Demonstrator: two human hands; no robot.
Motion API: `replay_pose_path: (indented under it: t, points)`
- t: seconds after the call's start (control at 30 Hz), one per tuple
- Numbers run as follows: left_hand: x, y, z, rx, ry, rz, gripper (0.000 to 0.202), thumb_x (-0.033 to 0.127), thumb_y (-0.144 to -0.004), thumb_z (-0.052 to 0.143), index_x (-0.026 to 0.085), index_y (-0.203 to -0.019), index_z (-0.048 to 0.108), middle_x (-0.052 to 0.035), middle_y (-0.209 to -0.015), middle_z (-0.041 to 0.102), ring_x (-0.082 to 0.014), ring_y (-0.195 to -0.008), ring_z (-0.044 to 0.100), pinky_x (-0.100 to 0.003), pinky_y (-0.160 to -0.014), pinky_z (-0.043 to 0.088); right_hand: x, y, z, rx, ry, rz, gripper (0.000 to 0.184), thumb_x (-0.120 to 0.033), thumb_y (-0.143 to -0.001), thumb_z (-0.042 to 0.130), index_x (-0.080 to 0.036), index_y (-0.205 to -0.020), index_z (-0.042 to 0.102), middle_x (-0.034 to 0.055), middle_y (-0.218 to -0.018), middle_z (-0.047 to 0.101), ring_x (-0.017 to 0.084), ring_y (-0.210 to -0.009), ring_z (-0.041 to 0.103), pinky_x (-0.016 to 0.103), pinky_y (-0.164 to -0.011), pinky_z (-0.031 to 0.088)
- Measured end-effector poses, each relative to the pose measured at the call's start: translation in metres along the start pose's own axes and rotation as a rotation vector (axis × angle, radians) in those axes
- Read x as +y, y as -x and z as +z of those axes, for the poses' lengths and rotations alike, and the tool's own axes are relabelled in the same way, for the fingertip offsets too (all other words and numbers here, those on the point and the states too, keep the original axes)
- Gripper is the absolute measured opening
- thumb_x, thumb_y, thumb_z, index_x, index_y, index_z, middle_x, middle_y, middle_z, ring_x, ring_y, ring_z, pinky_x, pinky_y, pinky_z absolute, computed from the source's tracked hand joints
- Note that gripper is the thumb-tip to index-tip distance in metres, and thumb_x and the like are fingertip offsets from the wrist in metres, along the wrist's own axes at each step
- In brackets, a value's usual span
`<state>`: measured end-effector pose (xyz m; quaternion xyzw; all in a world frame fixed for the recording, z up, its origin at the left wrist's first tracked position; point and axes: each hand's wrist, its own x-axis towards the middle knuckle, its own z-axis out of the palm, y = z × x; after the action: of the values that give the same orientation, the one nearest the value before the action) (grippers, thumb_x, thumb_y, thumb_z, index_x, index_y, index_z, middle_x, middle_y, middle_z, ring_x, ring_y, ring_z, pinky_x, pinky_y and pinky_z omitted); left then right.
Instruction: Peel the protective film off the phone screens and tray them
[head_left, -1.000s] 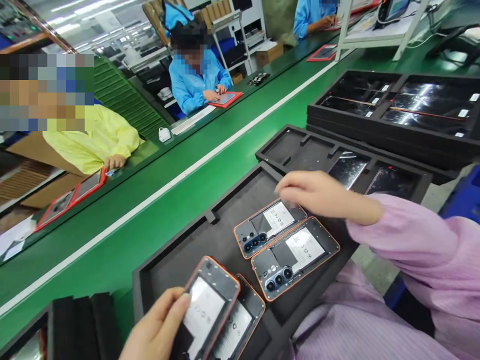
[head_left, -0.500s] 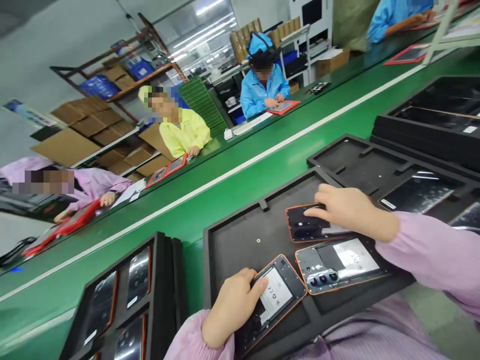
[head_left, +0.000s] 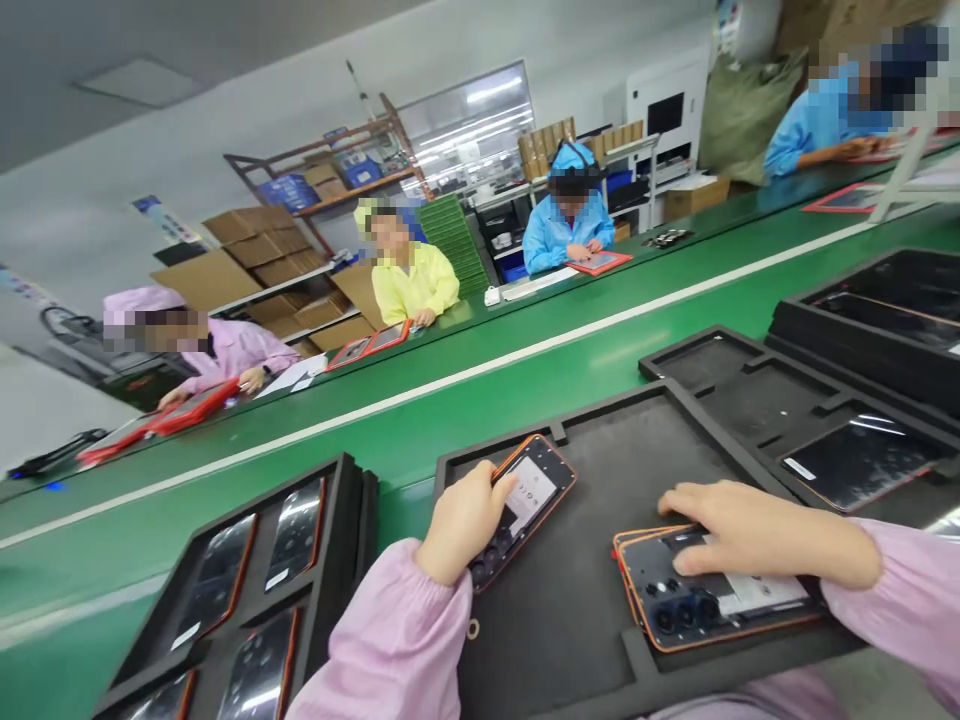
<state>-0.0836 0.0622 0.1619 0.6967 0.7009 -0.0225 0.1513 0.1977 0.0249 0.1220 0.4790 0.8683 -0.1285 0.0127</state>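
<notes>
My left hand (head_left: 466,520) grips a smartphone (head_left: 534,487) with an orange frame and its back cover off, baring a white battery label. That phone is tilted above the left part of a black foam tray (head_left: 555,640). My right hand (head_left: 750,530) is over two stacked smartphones (head_left: 686,600) on the tray's right side. Its fingers are apart, with the thumb over the top phone's back and the other fingers at the far edge. The upper phone also lacks its cover and shows several camera lenses and a white label. A small ring (head_left: 472,629) lies in the tray.
A black tray (head_left: 360,500) of phones stands at left. More black trays (head_left: 795,395) lie at right, one holding a phone (head_left: 855,462). Beyond runs a green conveyor belt (head_left: 420,430) with a white line. Several co-workers (head_left: 416,275) sit across it, with red-framed pieces (head_left: 600,262).
My left hand has lifted its phone and carried it away from me, toward the tray's far left. At right, the two phones that lay side by side are now stacked. The camera view has shifted.
</notes>
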Motion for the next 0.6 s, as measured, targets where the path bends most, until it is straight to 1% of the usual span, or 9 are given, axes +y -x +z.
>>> replay_pose_path:
  t: [0.07, 0.13, 0.2, 0.27, 0.33, 0.4, 0.47, 0.53, 0.6]
  points:
    - [0.009, 0.001, 0.001, 0.036, 0.013, 0.011, 0.024, 0.033, -0.095, 0.038, 0.017, -0.099, 0.056, -0.0152, -0.107, 0.069, -0.0328, -0.100, 0.065, -0.039, -0.081, 0.045, 0.001, 0.001, -0.003, 0.006, 0.021, -0.089, 0.010, -0.021, -0.072, 0.072, -0.022, -0.071, 0.062, -0.0045, -0.070, 0.069, 0.017, -0.060, 0.066, 0.023, -0.052, 0.043]
    - [0.019, -0.001, 0.002, 0.064, 0.037, 0.040, 0.024, 0.035, -0.094, 0.042, 0.018, -0.100, 0.057, -0.0146, -0.108, 0.069, -0.0332, -0.101, 0.065, -0.040, -0.082, 0.046, 0.001, -0.005, -0.004, 0.099, 0.092, -0.143, 0.019, -0.021, -0.072, 0.074, -0.021, -0.062, 0.058, -0.0045, -0.057, 0.064, 0.017, -0.049, 0.062, 0.024, -0.044, 0.037]
    - [0.031, -0.005, 0.005, 0.079, 0.068, 0.088, 0.026, 0.039, -0.093, 0.045, 0.019, -0.101, 0.058, -0.0128, -0.107, 0.069, -0.0326, -0.101, 0.065, -0.039, -0.083, 0.047, -0.001, -0.017, -0.003, 0.294, 0.199, -0.199, 0.017, -0.024, -0.072, 0.076, -0.020, -0.068, 0.060, -0.0005, -0.057, 0.064, 0.020, -0.047, 0.060, 0.027, -0.043, 0.034]
    - [0.043, -0.012, 0.008, 0.081, 0.105, 0.148, 0.028, 0.042, -0.092, 0.047, 0.019, -0.103, 0.060, -0.0109, -0.106, 0.070, -0.0312, -0.100, 0.066, -0.038, -0.083, 0.048, -0.008, -0.034, 0.000, 0.490, 0.291, -0.282, 0.018, -0.028, -0.073, 0.076, -0.018, -0.075, 0.061, 0.0033, -0.062, 0.064, 0.022, -0.052, 0.060, 0.030, -0.048, 0.037]
    - [0.051, -0.017, 0.011, 0.058, 0.145, 0.213, 0.030, 0.044, -0.091, 0.049, 0.020, -0.104, 0.061, -0.0090, -0.104, 0.071, -0.0292, -0.098, 0.066, -0.036, -0.081, 0.049, -0.018, -0.050, 0.007, 0.610, 0.335, -0.368, 0.019, -0.029, -0.073, 0.076, -0.018, -0.076, 0.061, 0.0040, -0.066, 0.063, 0.023, -0.060, 0.060, 0.031, -0.056, 0.040]
    - [0.056, -0.020, 0.014, 0.007, 0.187, 0.290, 0.029, 0.043, -0.090, 0.052, 0.021, -0.104, 0.064, -0.0064, -0.105, 0.072, -0.0265, -0.099, 0.066, -0.033, -0.082, 0.049, -0.028, -0.062, 0.016, 0.680, 0.344, -0.425, 0.020, -0.028, -0.072, 0.077, -0.019, -0.074, 0.059, 0.0034, -0.069, 0.064, 0.022, -0.067, 0.060, 0.032, -0.062, 0.041]
    - [0.054, -0.018, 0.014, -0.062, 0.231, 0.376, 0.026, 0.038, -0.093, 0.048, 0.023, -0.104, 0.066, -0.0028, -0.110, 0.072, -0.0230, -0.102, 0.065, -0.030, -0.087, 0.048, -0.033, -0.066, 0.022, 0.743, 0.340, -0.446, 0.021, -0.027, -0.071, 0.077, -0.018, -0.080, 0.060, 0.0046, -0.077, 0.066, 0.023, -0.073, 0.060, 0.034, -0.069, 0.042]
    - [0.047, -0.013, 0.014, -0.128, 0.274, 0.451, 0.031, 0.034, -0.097, 0.038, 0.026, -0.106, 0.067, 0.0011, -0.114, 0.071, -0.0192, -0.106, 0.064, -0.027, -0.091, 0.046, -0.031, -0.066, 0.024, 0.780, 0.334, -0.440, 0.028, -0.027, -0.070, 0.076, -0.018, -0.092, 0.061, 0.0079, -0.089, 0.068, 0.027, -0.083, 0.060, 0.040, -0.077, 0.042]
    - [0.035, -0.006, 0.016, -0.180, 0.327, 0.478, 0.033, 0.037, -0.096, 0.041, 0.026, -0.120, 0.061, 0.0002, -0.119, 0.068, -0.0199, -0.109, 0.063, -0.028, -0.093, 0.046, -0.020, -0.063, 0.020, 0.762, 0.356, -0.426, 0.039, -0.027, -0.070, 0.072, -0.018, -0.105, 0.058, 0.0113, -0.099, 0.067, 0.031, -0.091, 0.060, 0.045, -0.081, 0.042]
